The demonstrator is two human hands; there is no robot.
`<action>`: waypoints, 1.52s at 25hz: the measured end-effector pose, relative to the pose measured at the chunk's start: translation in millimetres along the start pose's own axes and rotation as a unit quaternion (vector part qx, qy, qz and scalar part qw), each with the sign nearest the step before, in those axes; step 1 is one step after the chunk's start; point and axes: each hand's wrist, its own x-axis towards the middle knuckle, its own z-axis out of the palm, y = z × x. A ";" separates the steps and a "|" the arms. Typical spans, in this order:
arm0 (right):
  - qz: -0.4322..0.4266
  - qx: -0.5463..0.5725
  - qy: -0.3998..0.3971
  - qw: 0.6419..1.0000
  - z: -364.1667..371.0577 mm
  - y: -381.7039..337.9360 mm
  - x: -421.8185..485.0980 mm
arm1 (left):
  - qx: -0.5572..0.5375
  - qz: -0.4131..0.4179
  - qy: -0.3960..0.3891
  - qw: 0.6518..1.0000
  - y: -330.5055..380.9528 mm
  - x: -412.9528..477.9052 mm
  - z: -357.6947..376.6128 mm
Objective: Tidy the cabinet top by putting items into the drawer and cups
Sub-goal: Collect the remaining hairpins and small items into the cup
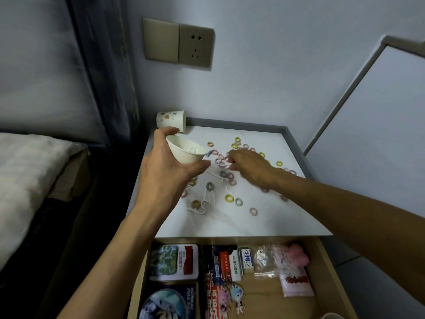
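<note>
My left hand (165,166) grips a white paper cup (184,153), tilted toward the right above the white cabinet top (230,217); white floss picks show inside it. My right hand (248,166) rests on the top among several small coloured hair ties (229,198), its fingers curled around a cluster of them near the cup's mouth. A few white floss picks (204,196) lie on the near left part of the top. A second, dotted paper cup (171,119) stands at the back left corner. Below, the open drawer (326,268) holds tins, packets and keychains.
A bed (30,171) and a dark curtain (103,65) lie to the left of the cabinet. A wall socket (195,47) is above the cabinet. The rim of another cup (333,316) shows at the bottom right, in the drawer.
</note>
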 end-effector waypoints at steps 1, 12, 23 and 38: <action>0.007 0.009 0.003 1.000 -5.0 2.2 -3.5 | -0.003 -0.001 -0.001 1.000 0.5 -0.7 -0.3; 0.039 -0.006 -0.052 0.998 -27.9 19.1 -19.3 | 0.012 -0.012 -0.005 1.000 2.9 -4.4 8.3; 0.000 0.345 0.074 0.936 -114.6 -37.6 -19.6 | 0.026 -0.018 -0.021 0.999 0.5 -5.0 11.7; 0.027 0.278 0.038 0.960 -92.2 -56.9 -31.1 | 0.018 -0.016 -0.005 1.000 0.6 -3.8 4.2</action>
